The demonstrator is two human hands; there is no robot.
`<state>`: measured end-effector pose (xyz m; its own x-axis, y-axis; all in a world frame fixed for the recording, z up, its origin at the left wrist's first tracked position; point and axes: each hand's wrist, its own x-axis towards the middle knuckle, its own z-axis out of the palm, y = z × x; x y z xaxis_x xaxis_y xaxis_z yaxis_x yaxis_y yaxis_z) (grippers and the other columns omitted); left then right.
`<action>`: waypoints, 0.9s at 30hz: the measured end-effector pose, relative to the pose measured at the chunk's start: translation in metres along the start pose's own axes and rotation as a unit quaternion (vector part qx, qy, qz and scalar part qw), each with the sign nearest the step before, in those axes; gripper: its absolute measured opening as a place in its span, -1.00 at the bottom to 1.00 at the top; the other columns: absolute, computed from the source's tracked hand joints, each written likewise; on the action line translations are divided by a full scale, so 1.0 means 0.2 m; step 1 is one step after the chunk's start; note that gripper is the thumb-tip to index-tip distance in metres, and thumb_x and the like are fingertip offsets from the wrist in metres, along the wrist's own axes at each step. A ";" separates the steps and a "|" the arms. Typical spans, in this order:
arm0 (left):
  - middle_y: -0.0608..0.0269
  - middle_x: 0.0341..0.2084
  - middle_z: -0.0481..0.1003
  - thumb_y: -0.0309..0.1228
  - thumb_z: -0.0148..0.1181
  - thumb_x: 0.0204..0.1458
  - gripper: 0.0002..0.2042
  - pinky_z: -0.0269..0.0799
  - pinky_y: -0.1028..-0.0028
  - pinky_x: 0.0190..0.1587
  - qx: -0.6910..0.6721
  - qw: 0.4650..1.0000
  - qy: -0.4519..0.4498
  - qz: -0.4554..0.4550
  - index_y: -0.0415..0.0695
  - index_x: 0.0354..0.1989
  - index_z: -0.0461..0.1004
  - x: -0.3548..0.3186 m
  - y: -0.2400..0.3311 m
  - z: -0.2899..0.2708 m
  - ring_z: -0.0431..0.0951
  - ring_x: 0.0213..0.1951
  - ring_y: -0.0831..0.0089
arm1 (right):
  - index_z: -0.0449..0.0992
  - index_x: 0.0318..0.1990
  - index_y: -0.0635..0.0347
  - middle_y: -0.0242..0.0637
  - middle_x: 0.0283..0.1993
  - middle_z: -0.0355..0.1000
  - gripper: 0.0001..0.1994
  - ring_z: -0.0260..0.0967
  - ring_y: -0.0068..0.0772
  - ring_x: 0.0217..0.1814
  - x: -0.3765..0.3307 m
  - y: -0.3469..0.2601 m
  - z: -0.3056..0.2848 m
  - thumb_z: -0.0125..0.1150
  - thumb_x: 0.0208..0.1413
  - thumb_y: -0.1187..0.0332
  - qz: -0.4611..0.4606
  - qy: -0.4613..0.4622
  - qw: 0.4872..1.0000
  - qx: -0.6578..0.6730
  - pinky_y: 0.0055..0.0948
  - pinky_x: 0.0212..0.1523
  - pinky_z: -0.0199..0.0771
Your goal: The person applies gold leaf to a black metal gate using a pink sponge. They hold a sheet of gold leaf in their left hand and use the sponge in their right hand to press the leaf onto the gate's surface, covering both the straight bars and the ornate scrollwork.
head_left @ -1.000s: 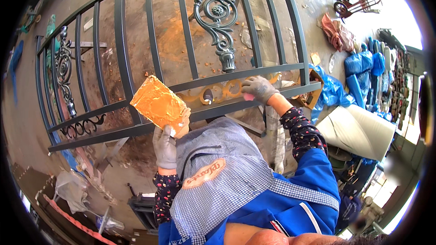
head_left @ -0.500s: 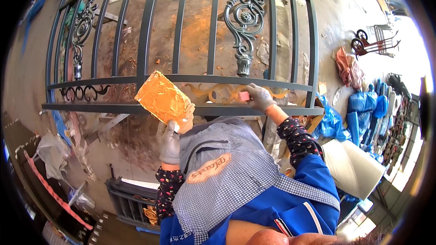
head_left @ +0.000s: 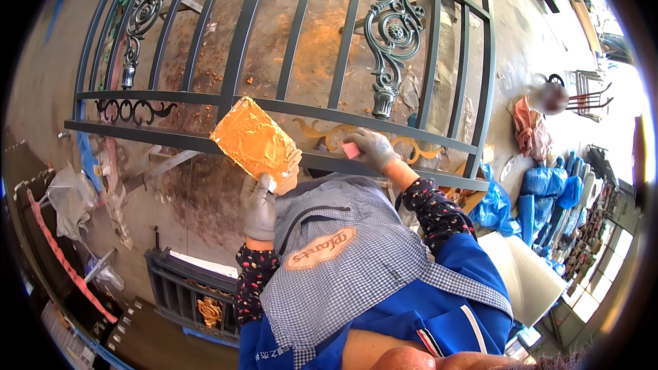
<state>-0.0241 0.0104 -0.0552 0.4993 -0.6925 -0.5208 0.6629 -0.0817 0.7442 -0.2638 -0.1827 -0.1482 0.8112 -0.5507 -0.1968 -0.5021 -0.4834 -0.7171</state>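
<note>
My left hand (head_left: 260, 214), in a grey glove, grips a rectangular board (head_left: 252, 138) thickly smeared with orange-gold paste. My gloved right hand (head_left: 374, 152) pinches a small pink sponge block (head_left: 351, 150), to the right of the board and apart from it. Both hands are over the lower rails of a dark metal railing (head_left: 301, 109). Between those rails, partly behind my right hand, runs a gold-coloured scroll ornament (head_left: 417, 151). A similar scroll (head_left: 136, 111) at the left is black.
Cast ornamental balusters (head_left: 394, 34) stand among the railing's bars. Another dark railing panel (head_left: 192, 294) lies lower left. Blue plastic-wrapped bundles (head_left: 545, 185), a white foam roll (head_left: 524, 277), a reddish sack (head_left: 531, 130) and a hand truck (head_left: 586, 99) are at the right.
My right hand with the sponge has moved left, nearer the board. The whole view has turned slightly, so the railing slants down to the right. My left hand still holds the board.
</note>
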 end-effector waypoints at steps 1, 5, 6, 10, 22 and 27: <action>0.15 0.04 0.48 -0.35 0.15 0.25 -0.65 0.41 0.33 0.15 0.001 1.000 -0.001 0.002 -0.26 0.14 0.37 0.00 -0.01 -0.01 0.49 0.08 0.34 | 0.54 -0.10 0.01 -0.28 -0.08 0.49 -0.67 0.45 -0.06 0.00 0.02 0.02 0.01 0.28 -0.10 0.44 -0.021 -0.001 1.000 0.001 -0.17 0.00 0.47; 0.15 0.04 0.48 -0.33 0.15 0.25 -0.64 0.41 0.35 0.14 0.000 1.000 -0.009 0.003 -0.26 0.14 0.37 -0.01 -0.04 0.01 0.50 0.07 0.36 | 0.54 -0.10 -0.06 -0.40 -0.02 0.46 -0.63 0.41 -0.23 0.12 0.02 0.13 0.05 0.32 -0.14 0.48 -0.091 -0.087 0.988 -0.085 -0.26 0.11 0.41; 0.15 0.04 0.48 -0.32 0.16 0.25 -0.64 0.41 0.35 0.14 -0.002 1.000 -0.009 0.004 -0.26 0.13 0.37 -0.01 -0.04 0.01 0.50 0.07 0.36 | 0.54 -0.10 -0.07 -0.43 -0.01 0.45 -0.64 0.40 -0.26 0.13 0.03 0.14 0.03 0.32 -0.14 0.48 -0.117 -0.108 0.981 -0.113 -0.27 0.11 0.40; 0.15 0.05 0.48 -0.32 0.15 0.25 -0.65 0.40 0.35 0.14 0.007 1.000 0.000 0.007 -0.26 0.12 0.37 -0.01 -0.03 0.06 0.49 0.07 0.36 | 0.54 -0.11 -0.12 -0.49 0.00 0.42 -0.65 0.39 -0.33 0.14 0.02 0.15 -0.08 0.33 -0.12 0.45 -0.157 -0.197 0.945 -0.207 -0.29 0.12 0.39; 0.17 0.03 0.48 -0.35 0.14 0.26 -0.69 0.42 0.39 0.09 0.011 1.000 -0.001 -0.005 -0.26 0.09 0.39 0.01 -0.03 0.05 0.49 0.05 0.40 | 0.52 -0.07 -0.12 -0.46 0.00 0.41 -0.66 0.39 -0.29 0.10 0.04 0.11 -0.08 0.28 -0.06 0.46 -0.159 -0.167 0.954 -0.189 -0.29 0.08 0.41; 0.17 0.04 0.48 -0.34 0.16 0.25 -0.68 0.41 0.37 0.13 0.006 1.000 -0.001 0.004 -0.26 0.09 0.39 0.01 -0.03 0.05 0.49 0.07 0.38 | 0.51 -0.03 -0.14 -0.45 0.00 0.41 -0.65 0.39 -0.27 0.10 -0.01 0.18 -0.14 0.23 -0.01 0.47 -0.160 -0.201 0.942 -0.217 -0.27 0.09 0.41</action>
<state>-0.0329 0.0016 -0.0567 0.5039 -0.6940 -0.5143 0.6523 -0.0845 0.7532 -0.2918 -0.2183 -0.1544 0.9458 -0.0699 -0.3170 -0.2176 -0.8611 -0.4595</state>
